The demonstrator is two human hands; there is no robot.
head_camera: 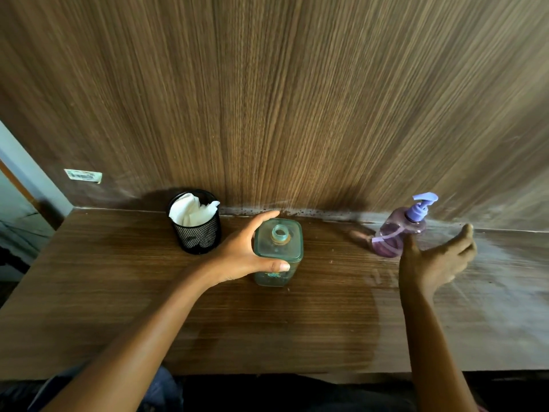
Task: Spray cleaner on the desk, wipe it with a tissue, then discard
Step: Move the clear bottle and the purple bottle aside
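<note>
While both bare forearms reach in from the near edge, the left hand stretches forward and a little right across the desk, palm facing right. Its fingers are spread into a wide C around the clear jar: the forefinger curves along the far upper edge, the thumb lies across the near side. Whether the palm is actually pressing the glass, hard to tell, but forefinger and thumb look to be touching it. That jar stands upright mid-desk, square-shouldered, its round neck uncapped and facing up.

Over on the right, the right hand is raised on a nearly vertical forearm, wrist bent, palm turned left and up. The fingers are loosely open and a bit blurred, thumb up toward the purple bottle, the others curled out to the right. It holds nothing; the thumb tip overlaps the bottle's lower edge in view, but contact can't be called. The bottle, translucent purple with a lilac pump head, sits tilted near the back wall, just beyond the hand.

Left of the jar, close to the wall, a black mesh cup stands upright with white tissue stuffed inside, poking above the rim. The desk is wood-grain brown, paler and hazy under the right hand. A small label is stuck low on the wall at left.
</note>
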